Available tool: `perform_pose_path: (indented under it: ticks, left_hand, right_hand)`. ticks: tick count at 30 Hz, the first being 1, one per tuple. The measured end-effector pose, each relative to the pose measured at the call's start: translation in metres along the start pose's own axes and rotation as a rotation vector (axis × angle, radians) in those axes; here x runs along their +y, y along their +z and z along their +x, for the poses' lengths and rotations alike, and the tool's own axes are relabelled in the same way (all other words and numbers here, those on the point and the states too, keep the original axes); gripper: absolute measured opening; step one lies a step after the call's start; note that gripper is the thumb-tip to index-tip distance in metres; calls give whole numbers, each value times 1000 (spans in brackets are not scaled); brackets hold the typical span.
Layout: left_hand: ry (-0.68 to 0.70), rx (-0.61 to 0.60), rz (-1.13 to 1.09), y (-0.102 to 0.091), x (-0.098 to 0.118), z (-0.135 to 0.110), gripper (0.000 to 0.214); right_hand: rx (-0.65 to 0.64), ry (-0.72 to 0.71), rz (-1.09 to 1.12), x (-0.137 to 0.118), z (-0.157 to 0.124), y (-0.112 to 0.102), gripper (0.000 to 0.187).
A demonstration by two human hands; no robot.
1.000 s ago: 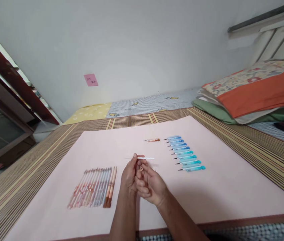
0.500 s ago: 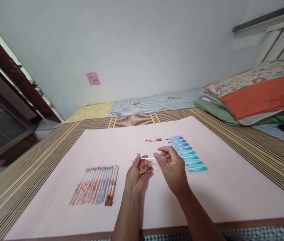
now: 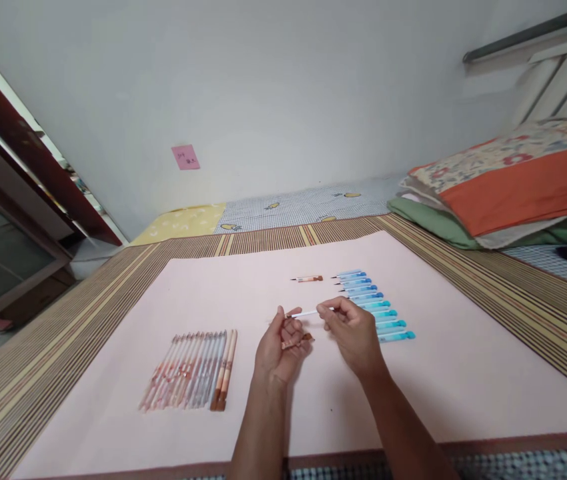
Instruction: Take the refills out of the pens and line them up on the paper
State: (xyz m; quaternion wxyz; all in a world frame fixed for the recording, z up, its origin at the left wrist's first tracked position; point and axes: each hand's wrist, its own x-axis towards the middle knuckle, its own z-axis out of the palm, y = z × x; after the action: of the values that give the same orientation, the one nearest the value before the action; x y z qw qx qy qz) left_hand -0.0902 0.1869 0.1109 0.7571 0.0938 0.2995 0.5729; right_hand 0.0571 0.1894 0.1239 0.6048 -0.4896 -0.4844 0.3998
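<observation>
**A two-ended pinch above the pink sheet** (image 3: pixel 113 413)

At far left, a row of clear-barrelled pens (image 3: pixel 183 373) lies side by side on the sheet, with two brown-ended pens (image 3: pixel 224 373) along its right edge. Next comes the left hand (image 3: pixel 277 350), palm up. Its thumb and forefinger nip the left end of a thin white rod (image 3: pixel 306 313), while its other fingers curl around a brown-ended piece (image 3: pixel 306 338) partly hidden in the palm. The rod spans the gap between the hands, clear of the sheet. Beyond it lies a single dark-tipped pen (image 3: pixel 308 279). The right hand (image 3: pixel 353 330) has its thumb and forefinger closed on the rod's right end. Behind that hand and to its right, blue pens (image 3: pixel 372 304) form a stepped column.

The step in hand seems to be lining up or adjusting the rod. The next move calls for a steady left pinch and a light, straight motion from the right, keeping the brown-ended piece secure.
</observation>
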Motion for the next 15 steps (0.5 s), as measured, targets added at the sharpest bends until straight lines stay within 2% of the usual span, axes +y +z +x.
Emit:
perform_pose_path:
  ticks: [10, 15]
  left_hand:
    - [-58, -39, -114, -1, 1, -1, 32]
    - [-85, -103, -73, 1, 1, -3, 31]
  right_hand:
    - [53, 130, 111, 15, 8, -4, 47]
    - [-17, 157, 119, 22, 9, -9, 48]
